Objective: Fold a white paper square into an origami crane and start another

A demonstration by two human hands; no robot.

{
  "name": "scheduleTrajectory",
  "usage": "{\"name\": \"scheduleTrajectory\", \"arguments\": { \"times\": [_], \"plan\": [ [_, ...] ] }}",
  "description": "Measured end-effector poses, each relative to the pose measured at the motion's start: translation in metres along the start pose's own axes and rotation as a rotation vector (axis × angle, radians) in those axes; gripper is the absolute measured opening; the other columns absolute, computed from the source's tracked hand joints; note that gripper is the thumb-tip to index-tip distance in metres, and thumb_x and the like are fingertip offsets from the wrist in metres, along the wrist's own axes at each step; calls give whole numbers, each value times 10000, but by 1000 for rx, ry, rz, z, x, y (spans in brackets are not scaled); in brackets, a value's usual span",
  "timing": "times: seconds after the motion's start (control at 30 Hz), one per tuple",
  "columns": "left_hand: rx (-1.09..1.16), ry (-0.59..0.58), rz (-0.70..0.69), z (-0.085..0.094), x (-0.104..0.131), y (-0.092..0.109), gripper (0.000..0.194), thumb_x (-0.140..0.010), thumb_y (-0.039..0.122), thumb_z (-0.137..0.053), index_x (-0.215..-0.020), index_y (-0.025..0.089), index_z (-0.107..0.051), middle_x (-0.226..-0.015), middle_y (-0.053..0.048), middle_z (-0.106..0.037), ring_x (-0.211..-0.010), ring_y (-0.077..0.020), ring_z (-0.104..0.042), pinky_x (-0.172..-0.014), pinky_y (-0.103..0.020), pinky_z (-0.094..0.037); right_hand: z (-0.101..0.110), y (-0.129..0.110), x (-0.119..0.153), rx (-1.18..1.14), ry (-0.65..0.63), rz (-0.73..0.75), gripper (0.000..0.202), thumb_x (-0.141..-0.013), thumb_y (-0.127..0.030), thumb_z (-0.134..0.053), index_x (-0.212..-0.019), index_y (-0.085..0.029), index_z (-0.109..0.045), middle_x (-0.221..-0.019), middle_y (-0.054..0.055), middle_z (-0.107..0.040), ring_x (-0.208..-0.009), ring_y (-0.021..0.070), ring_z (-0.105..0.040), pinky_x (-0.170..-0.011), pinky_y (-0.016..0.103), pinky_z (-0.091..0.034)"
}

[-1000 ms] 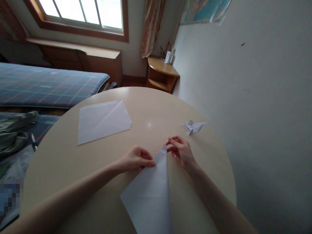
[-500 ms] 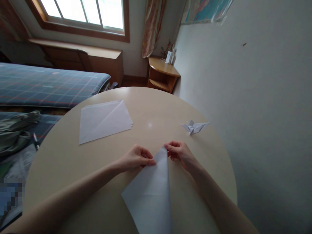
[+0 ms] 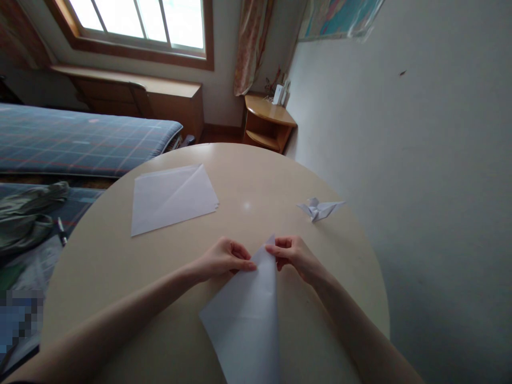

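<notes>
A folded sheet of white paper (image 3: 250, 320) points away from me over the near part of the round table, its lower end cut off by the frame. My left hand (image 3: 232, 257) pinches its left edge, thumb on top and fingers underneath. Close to the pointed far tip, my right hand (image 3: 294, 256) is closed on the right edge, its thumb lying over the paper. A folded paper crane (image 3: 319, 209) sits beyond my right hand, apart from it.
Several white sheets (image 3: 174, 200) lie stacked on the left of the cream table (image 3: 256, 176). A plaid mattress (image 3: 88, 141) is beyond the table at left, with crumpled clothing (image 3: 28, 218) near it. A wall (image 3: 440, 186) runs along the right. A small corner shelf (image 3: 270, 114) stands behind.
My right hand has slid slightly down the paper's right edge toward me, baring the pointed tip. My left hand keeps its place.
</notes>
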State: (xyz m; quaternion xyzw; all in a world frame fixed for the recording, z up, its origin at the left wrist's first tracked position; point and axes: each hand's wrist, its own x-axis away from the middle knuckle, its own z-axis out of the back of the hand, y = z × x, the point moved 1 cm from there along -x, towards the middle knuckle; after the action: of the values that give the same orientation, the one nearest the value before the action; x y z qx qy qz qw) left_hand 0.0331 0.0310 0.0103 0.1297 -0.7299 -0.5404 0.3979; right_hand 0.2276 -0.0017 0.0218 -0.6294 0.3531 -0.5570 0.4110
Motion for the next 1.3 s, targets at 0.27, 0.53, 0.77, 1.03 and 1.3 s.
{"name": "scheduleTrajectory", "arguments": {
  "times": [0.27, 0.53, 0.77, 1.03, 1.3],
  "plan": [
    [-31, 5, 13, -2, 4, 7, 285, -562, 366, -753, -667, 108, -690, -563, 9, -592, -513, -82, -483, -499, -191, -344, 0, -6, 2, 55, 33, 23, 339, -529, -422, -785, -597, -114, -661, -535, 7, -593, -459, 80, -508, -451, 206, -411],
    [-93, -24, -7, 0, 4, 7, 335, -584, 414, -744, -686, 100, -691, -545, 13, -569, -480, -76, -444, -461, -191, -292, 3, -3, 1, 52, 57, 50, 326, -544, -421, -776, -597, -118, -668, -542, 6, -590, -478, 84, -506, -470, 217, -412],
    [-71, -34, -7, 1, 3, 4, 338, -586, 428, -747, -652, 104, -676, -522, 25, -540, -468, -67, -422, -450, -190, -269, 3, -3, -1, 31, 63, 44, 328, -530, -418, -784, -574, -119, -654, -527, -2, -577, -453, 75, -493, -461, 219, -404],
    [-68, -80, -33, 3, 2, 3, 341, -607, 429, -735, -675, 100, -677, -515, 35, -511, -463, -57, -385, -442, -189, -239, 2, -2, -2, 18, 72, 29, 341, -517, -421, -793, -584, -116, -654, -542, 1, -585, -474, 81, -511, -479, 221, -419],
    [-63, -79, -15, 3, 1, 3, 362, -591, 443, -739, -688, 99, -680, -548, 19, -545, -491, -70, -419, -462, -190, -269, 2, -2, -2, 15, 68, 33, 348, -522, -419, -795, -596, -108, -657, -537, 1, -583, -465, 74, -507, -464, 204, -414]
  ]
}}
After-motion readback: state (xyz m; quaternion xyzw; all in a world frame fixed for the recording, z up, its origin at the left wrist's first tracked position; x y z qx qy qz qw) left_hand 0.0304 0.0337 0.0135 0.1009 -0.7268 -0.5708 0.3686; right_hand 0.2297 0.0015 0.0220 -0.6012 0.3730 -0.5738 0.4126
